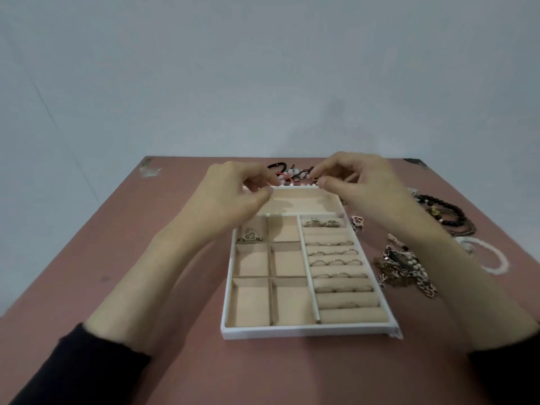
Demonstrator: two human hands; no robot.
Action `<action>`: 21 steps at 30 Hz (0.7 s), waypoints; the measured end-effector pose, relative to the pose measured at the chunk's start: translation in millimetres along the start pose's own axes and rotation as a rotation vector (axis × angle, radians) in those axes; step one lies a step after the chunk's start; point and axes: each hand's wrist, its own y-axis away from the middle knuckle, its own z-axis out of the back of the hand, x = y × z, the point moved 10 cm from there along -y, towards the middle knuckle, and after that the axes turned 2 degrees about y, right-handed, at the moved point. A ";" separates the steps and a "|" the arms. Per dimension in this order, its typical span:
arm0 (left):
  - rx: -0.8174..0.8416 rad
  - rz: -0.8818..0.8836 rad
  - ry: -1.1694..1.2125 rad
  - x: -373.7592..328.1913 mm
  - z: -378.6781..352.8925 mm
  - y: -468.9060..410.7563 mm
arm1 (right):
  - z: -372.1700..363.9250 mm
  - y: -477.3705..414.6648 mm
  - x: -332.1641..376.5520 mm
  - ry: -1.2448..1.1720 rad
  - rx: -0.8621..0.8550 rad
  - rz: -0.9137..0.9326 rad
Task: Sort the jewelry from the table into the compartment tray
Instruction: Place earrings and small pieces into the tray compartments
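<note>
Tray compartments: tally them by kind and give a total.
Square compartments: 6
Long compartment: 1
Small compartment: 1
Ring-roll section: 1
Total: 9

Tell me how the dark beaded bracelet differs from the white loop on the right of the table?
The dark beaded bracelet is black with round beads; the white loop is pale and finer. The dark beaded bracelet lies farther from the person, the white loop nearer. Both lie on the table, outside the tray.
</note>
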 end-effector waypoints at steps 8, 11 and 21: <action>0.259 -0.150 -0.121 -69.5 -65.8 -35.1 | 50.5 5.8 -72.1 0.208 0.045 -0.151; 0.253 -0.160 -0.165 -79.5 -79.3 -43.1 | 36.1 13.0 -81.9 0.313 0.163 -0.144; 0.164 -0.100 -0.165 -73.0 -84.8 -48.4 | 13.1 10.7 -85.4 0.384 0.262 -0.083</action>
